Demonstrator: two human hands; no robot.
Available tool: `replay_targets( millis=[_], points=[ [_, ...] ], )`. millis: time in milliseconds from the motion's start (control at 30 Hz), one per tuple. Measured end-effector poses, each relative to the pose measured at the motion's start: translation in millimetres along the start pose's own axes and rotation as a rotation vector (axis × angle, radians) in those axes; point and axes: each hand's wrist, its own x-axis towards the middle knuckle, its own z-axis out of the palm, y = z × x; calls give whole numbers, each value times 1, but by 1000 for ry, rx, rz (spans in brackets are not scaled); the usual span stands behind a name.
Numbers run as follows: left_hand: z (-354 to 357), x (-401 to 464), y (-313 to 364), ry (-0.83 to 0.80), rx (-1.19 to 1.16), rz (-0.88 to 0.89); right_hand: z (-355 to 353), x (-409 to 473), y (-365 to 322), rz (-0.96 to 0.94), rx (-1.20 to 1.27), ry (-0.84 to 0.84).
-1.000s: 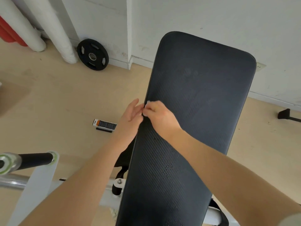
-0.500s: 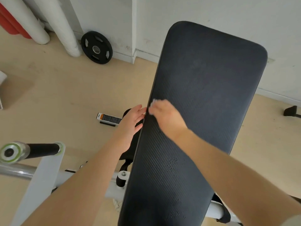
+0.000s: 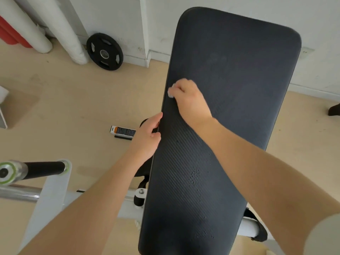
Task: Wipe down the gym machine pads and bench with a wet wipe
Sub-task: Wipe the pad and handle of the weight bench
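A long black ribbed bench pad [image 3: 239, 85] runs from the bottom middle up toward the wall. My right hand [image 3: 191, 100] lies on its left part with fingers curled round a small white wet wipe [image 3: 171, 92], of which only a bit shows at the fingertips. My left hand [image 3: 149, 137] rests against the pad's left edge lower down, fingers loosely bent and touching the rim, holding nothing. Small wet droplets dot the pad's lower middle.
A black weight plate [image 3: 104, 52] leans on the wall beside white pipes [image 3: 60, 26]. A small labelled box [image 3: 123, 131] lies on the beige floor left of the pad. A white machine frame with a black-gripped bar [image 3: 44, 168] stands at lower left.
My right hand slid the wipe up along the pad's left edge, away from the left hand. The two hands, touching one second ago, are now apart. The camera view shifted slightly.
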Motion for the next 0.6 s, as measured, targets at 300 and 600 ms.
replay_targets(
  millis=[300,600],
  points=[
    [15,-3,-9,-67,405,4,-4,-57,2,-126,-82,-274],
    [36,-5,-1,73,486,-87,-4,-35,29,-76,-165,-59]
  ],
)
